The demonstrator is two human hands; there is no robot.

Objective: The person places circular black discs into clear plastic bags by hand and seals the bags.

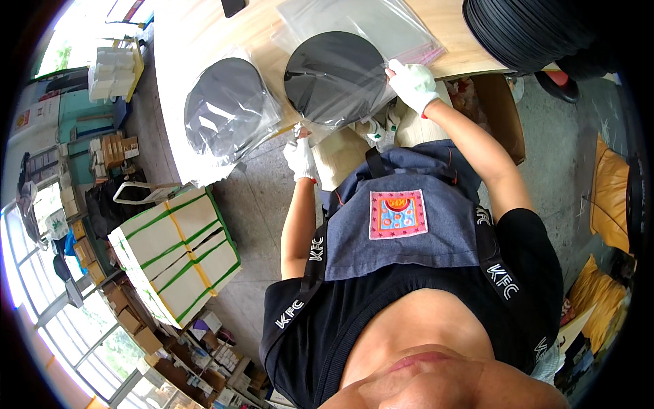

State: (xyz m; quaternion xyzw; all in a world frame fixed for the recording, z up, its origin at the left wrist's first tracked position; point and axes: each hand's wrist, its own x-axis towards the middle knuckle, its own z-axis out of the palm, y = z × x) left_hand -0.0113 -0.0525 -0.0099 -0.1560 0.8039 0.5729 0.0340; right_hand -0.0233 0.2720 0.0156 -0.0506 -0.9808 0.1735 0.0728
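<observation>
Tabletop (197, 44), pale, under black discs (334, 75) (grey floor (252, 228) below)

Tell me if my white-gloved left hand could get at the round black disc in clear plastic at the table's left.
Probably yes: the white-gloved left hand is near that round black disc and nothing visibly blocks the gap, though it seems occupied at the neighbouring bagged black disc.

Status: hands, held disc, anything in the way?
Right hand grips clear bag, right side; left hand at lower-left corner. Black disc inside bag. Second bagged disc close on left.
</observation>
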